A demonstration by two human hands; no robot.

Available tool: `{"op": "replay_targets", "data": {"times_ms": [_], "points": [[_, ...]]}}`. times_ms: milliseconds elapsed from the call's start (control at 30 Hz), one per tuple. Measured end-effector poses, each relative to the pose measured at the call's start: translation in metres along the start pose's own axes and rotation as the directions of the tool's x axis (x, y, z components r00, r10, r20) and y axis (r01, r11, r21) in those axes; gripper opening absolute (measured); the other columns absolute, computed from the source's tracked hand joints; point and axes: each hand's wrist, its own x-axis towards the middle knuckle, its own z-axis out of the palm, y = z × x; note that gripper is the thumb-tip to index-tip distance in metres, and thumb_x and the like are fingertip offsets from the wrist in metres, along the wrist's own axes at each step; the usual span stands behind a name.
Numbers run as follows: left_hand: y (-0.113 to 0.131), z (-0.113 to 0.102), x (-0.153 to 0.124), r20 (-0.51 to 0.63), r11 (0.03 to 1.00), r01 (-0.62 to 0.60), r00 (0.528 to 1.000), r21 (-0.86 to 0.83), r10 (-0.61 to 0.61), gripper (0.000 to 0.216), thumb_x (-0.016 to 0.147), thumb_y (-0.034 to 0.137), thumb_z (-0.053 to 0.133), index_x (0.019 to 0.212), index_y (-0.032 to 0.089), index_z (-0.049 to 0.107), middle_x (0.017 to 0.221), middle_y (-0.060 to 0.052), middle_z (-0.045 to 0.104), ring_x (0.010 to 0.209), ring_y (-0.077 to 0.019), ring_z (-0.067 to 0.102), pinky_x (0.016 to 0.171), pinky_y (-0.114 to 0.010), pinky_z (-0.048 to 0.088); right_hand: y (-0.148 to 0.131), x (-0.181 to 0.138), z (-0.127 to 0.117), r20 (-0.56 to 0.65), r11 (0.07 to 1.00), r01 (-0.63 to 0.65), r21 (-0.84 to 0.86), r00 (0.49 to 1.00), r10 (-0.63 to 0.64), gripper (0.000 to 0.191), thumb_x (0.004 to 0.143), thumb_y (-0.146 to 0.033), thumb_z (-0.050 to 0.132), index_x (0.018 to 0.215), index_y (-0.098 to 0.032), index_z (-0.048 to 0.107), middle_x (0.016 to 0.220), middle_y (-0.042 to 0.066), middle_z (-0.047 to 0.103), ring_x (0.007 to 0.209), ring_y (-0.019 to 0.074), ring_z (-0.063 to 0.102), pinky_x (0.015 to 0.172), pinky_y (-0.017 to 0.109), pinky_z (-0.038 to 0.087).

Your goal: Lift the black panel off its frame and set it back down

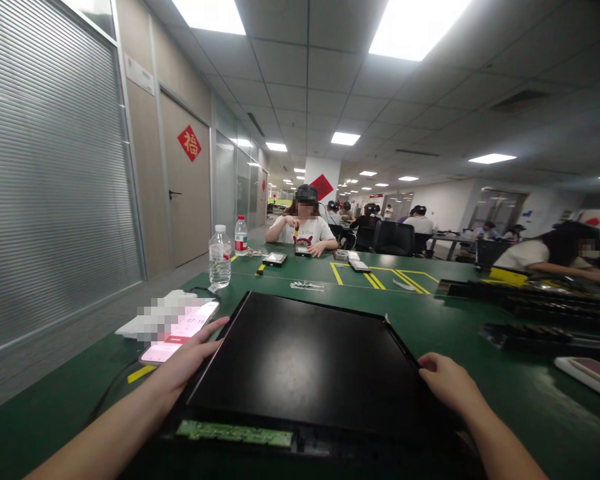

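A large black flat panel (305, 360) lies in front of me on the green table (430, 320), with a strip of green circuit board (235, 433) along its near edge. My left hand (190, 357) rests against the panel's left edge, fingers stretched toward it and thumb up. My right hand (445, 383) grips the panel's right edge, its fingers curled over the rim.
A phone with a pink screen (180, 331) lies left of my left hand, near two water bottles (220, 257). Black trays (540, 303) and a tablet (587, 375) sit at the right. People work at the far side (305, 230) and right (555, 257).
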Motion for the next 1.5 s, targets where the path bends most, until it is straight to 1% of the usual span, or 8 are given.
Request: {"op": "replay_targets", "data": {"times_ms": [167,333,533,633,767,1000,1267,1500], "points": [[-0.004,-0.005,0.003,0.041,1.000,0.027,0.999,-0.016,-0.026,0.069,0.069,0.023,0.067,0.130,0.027,0.035,0.073,-0.003,0.073,0.069,-0.0236,0.070,0.067,-0.038,0.055,0.000,-0.001,0.000,0.008,1.000,0.003,-0.001,1.000,-0.003,0.025,0.067,-0.028,0.049,0.087,-0.021,0.063,0.091,0.006,0.068,0.085,0.0207,0.062,0.072,0.029,0.045],[-0.010,-0.012,0.009,0.119,0.998,0.056,0.991,0.001,-0.055,0.050,0.069,0.025,0.066,0.117,0.022,0.051,0.082,-0.006,0.074,0.078,-0.0243,0.070,0.072,-0.037,0.054,-0.002,-0.003,0.000,0.009,1.000,0.003,0.005,1.000,-0.003,0.025,0.067,-0.026,0.049,0.086,-0.021,0.063,0.092,0.005,0.067,0.085,0.0207,0.061,0.073,0.030,0.044],[-0.013,-0.016,0.011,0.095,0.993,0.013,0.995,0.117,-0.024,0.034,0.065,0.014,0.061,0.099,0.017,0.062,0.075,-0.004,0.074,0.072,-0.0225,0.070,0.063,-0.031,0.054,-0.002,-0.002,0.000,0.007,1.000,0.008,0.015,1.000,-0.009,0.025,0.066,-0.027,0.049,0.086,-0.020,0.064,0.091,0.006,0.067,0.083,0.0206,0.061,0.071,0.030,0.044],[-0.011,-0.014,0.011,0.062,0.985,-0.023,0.998,0.171,0.012,0.029,0.068,0.022,0.060,0.096,0.018,0.064,0.080,-0.003,0.074,0.077,-0.0207,0.069,0.066,-0.028,0.053,-0.001,-0.001,0.001,0.000,1.000,0.011,0.024,1.000,-0.011,0.025,0.066,-0.027,0.049,0.086,-0.020,0.064,0.090,0.006,0.067,0.083,0.0206,0.061,0.071,0.030,0.044],[-0.006,-0.011,0.008,-0.039,0.945,-0.027,0.998,0.327,0.042,0.038,0.066,0.038,0.063,0.098,0.018,0.065,0.087,-0.004,0.074,0.081,-0.0211,0.068,0.071,-0.029,0.052,-0.001,0.000,0.003,-0.003,1.000,0.007,0.030,1.000,-0.007,0.024,0.065,-0.027,0.050,0.083,-0.020,0.064,0.088,0.006,0.068,0.081,0.0208,0.062,0.070,0.031,0.044],[0.002,-0.007,-0.002,-0.025,0.870,-0.073,0.995,0.488,0.098,0.038,0.066,0.040,0.061,0.097,0.018,0.066,0.091,-0.005,0.073,0.086,-0.0239,0.067,0.075,-0.031,0.050,-0.002,-0.001,0.001,-0.029,0.999,0.013,0.030,1.000,-0.013,0.022,0.065,-0.025,0.050,0.082,-0.021,0.064,0.088,0.005,0.068,0.082,0.0215,0.061,0.069,0.031,0.043],[0.003,-0.002,-0.007,0.054,0.844,-0.156,0.987,0.514,0.149,0.040,0.066,0.039,0.064,0.098,0.016,0.066,0.096,-0.005,0.073,0.089,-0.0242,0.066,0.079,-0.031,0.050,0.001,0.000,0.003,-0.033,0.997,0.020,0.072,0.999,-0.018,0.021,0.064,-0.026,0.051,0.081,-0.021,0.064,0.085,0.005,0.067,0.080,0.0209,0.061,0.070,0.031,0.043],[0.002,0.000,-0.008,0.096,0.874,-0.257,0.966,0.413,0.239,0.055,0.066,0.042,0.065,0.114,0.017,0.058,0.122,-0.010,0.060,0.108,-0.0259,0.057,0.086,-0.034,0.048,-0.001,0.000,0.003,-0.011,0.996,0.000,0.084,1.000,0.001,0.033,0.066,-0.027,0.049,0.095,-0.019,0.063,0.087,0.006,0.066,0.080,0.0213,0.060,0.069,0.031,0.042]]}}
